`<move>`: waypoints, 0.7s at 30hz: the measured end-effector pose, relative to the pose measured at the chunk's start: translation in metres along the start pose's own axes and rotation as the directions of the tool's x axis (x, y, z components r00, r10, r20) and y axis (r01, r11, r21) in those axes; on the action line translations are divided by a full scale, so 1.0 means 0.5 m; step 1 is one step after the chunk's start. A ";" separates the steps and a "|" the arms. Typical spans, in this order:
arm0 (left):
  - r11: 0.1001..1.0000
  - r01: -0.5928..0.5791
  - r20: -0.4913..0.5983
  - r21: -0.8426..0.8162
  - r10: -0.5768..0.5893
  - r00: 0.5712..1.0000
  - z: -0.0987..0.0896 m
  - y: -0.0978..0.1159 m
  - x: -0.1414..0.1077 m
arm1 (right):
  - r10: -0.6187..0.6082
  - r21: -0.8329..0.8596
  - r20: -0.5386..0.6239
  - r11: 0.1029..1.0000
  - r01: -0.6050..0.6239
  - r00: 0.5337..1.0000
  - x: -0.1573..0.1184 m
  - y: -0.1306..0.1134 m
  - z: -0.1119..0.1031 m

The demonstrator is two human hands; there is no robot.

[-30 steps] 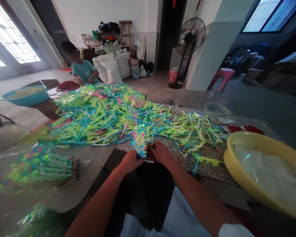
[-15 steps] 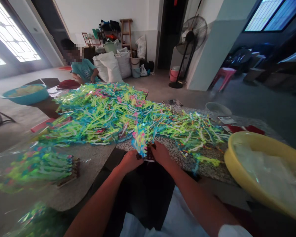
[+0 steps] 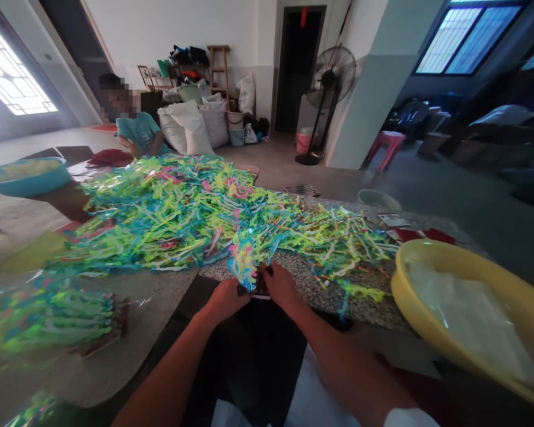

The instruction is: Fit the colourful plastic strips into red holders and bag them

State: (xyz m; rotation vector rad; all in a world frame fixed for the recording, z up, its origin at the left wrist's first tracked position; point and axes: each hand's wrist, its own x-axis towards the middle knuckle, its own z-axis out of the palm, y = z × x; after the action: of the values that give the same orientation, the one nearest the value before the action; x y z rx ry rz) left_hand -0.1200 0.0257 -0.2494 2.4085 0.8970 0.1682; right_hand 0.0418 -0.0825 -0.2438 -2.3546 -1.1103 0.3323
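Note:
Close to my lap, at the table's near edge, my left hand point(image 3: 228, 299) and my right hand point(image 3: 282, 287) grip a small dark red card point(image 3: 261, 289) from either side, fingers closed. A bunch of blue, yellow and pink strands point(image 3: 244, 258) stands up from the card's left part. Just beyond, a wide heap of thin neon-green, blue, white and pink strands point(image 3: 169, 207) covers the table. What exactly the strands are is too small to tell. My fingertips are partly hidden at the card.
Bagged strands on cards point(image 3: 66, 314) lie at left. A yellow basin point(image 3: 409, 296) with clear plastic bags stands at right, a blue basin point(image 3: 35, 184) at far left. A person in a teal shirt point(image 3: 140, 133) sits across the table. Behind are white sacks point(image 3: 191, 127) and a fan point(image 3: 331, 80).
My view has turned slightly to the right, so the scene sits further left and a little lower. Both hands keep their hold on the card, with little visible movement.

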 end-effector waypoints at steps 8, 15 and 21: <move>1.000 0.014 0.011 0.019 -0.015 1.000 0.005 -0.009 0.007 | -0.082 -0.151 0.083 0.984 0.094 0.993 -0.004 -0.032 -0.031; 1.000 0.019 0.032 -0.012 -0.019 0.999 0.016 -0.024 0.011 | -0.039 -0.219 0.160 0.973 0.074 0.986 0.003 -0.064 -0.038; 0.999 0.043 0.010 0.012 -0.043 0.999 0.017 -0.023 0.010 | -0.150 -0.200 0.212 0.961 0.193 0.966 0.028 -0.034 -0.039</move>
State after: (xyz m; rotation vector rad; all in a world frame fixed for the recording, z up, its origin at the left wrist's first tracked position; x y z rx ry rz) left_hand -0.1201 0.0320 -0.2631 2.3968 0.9464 0.1347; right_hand 0.0478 -0.0696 -0.2183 -2.4308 -1.5039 0.4023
